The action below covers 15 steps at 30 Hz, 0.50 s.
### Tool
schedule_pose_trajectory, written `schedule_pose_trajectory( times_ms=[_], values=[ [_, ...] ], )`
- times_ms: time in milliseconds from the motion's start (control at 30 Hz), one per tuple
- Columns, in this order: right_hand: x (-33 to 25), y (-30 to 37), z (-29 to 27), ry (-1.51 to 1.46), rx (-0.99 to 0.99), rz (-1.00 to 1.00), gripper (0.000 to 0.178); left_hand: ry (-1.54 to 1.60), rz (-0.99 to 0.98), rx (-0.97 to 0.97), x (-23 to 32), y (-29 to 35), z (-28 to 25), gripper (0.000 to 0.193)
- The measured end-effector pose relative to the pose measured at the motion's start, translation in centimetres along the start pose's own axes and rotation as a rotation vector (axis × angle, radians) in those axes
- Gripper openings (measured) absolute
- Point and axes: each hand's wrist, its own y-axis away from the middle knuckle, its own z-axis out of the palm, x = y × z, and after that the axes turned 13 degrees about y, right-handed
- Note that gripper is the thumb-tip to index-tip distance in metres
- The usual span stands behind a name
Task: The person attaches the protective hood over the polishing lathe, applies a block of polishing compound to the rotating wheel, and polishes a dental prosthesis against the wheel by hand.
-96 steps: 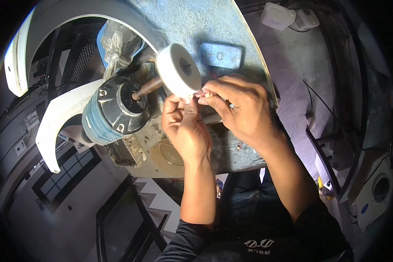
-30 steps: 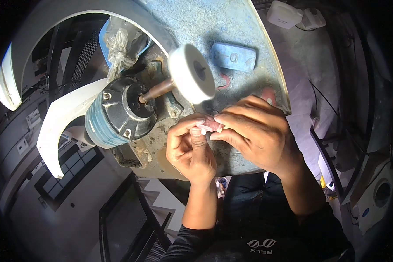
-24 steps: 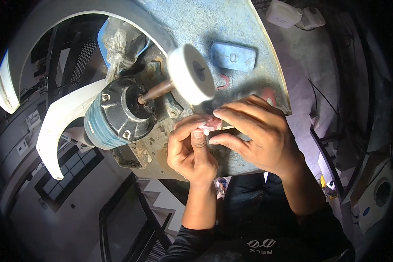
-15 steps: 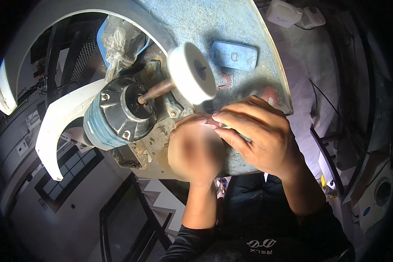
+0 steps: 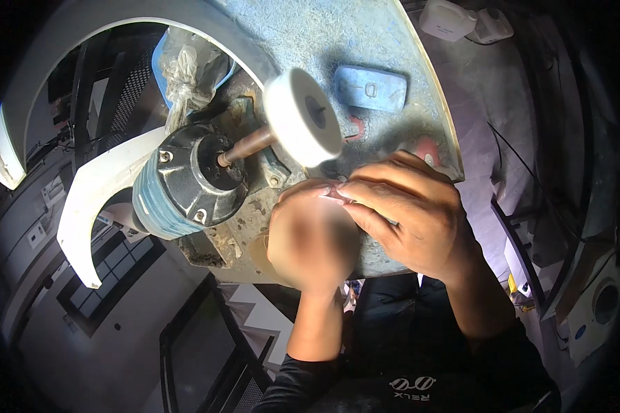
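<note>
My left hand [image 5: 310,237], largely smeared by a blur, is closed in front of the white wheel, with its fingertips meeting those of my right hand. My right hand [image 5: 413,213] makes a pinch with the thumb and forefinger, the other fingers curled alongside. Where the fingertips meet, a small pale sliver [image 5: 332,199] shows; its kind is too small to tell. Just beyond the hands, a white buffing wheel [image 5: 291,117] sits on the brown shaft [image 5: 248,144] of a black-and-blue electric motor [image 5: 193,175]. Neither hand touches the wheel.
A light-blue rectangular case [image 5: 370,88] lies on the dusty bench [image 5: 310,34] beyond my right hand. Curved white guards [image 5: 83,220] arch around the motor. A crumpled plastic bag [image 5: 189,72] rests in a blue container at the back left. White jugs [image 5: 448,20] stand far right.
My hands remain pressed together at almost the same spot, with a slight shift of the fingertips. The whole view has tilted very slightly; the wheel and motor look unchanged.
</note>
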Motion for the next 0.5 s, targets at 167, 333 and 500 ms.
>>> schedule_pose_trajectory(
  times_ms=[167, 333, 500],
  values=[
    [0.3, -0.1, -0.2, -0.017, 0.000, -0.028, 0.021, 0.014, -0.017, 0.005, 0.1, 0.0, 0.0, 0.010],
    [0.8, -0.8, -0.8, 0.028, 0.017, -0.058, 0.023, 0.232, -0.082, 0.097, -1.1, 0.3, 0.6, 0.009],
    [1.4, -1.0, 0.2, 0.040, 0.047, 0.074, 0.023, 0.335, -0.141, 0.213, -1.6, -0.2, 1.3, 0.008]
  ],
)
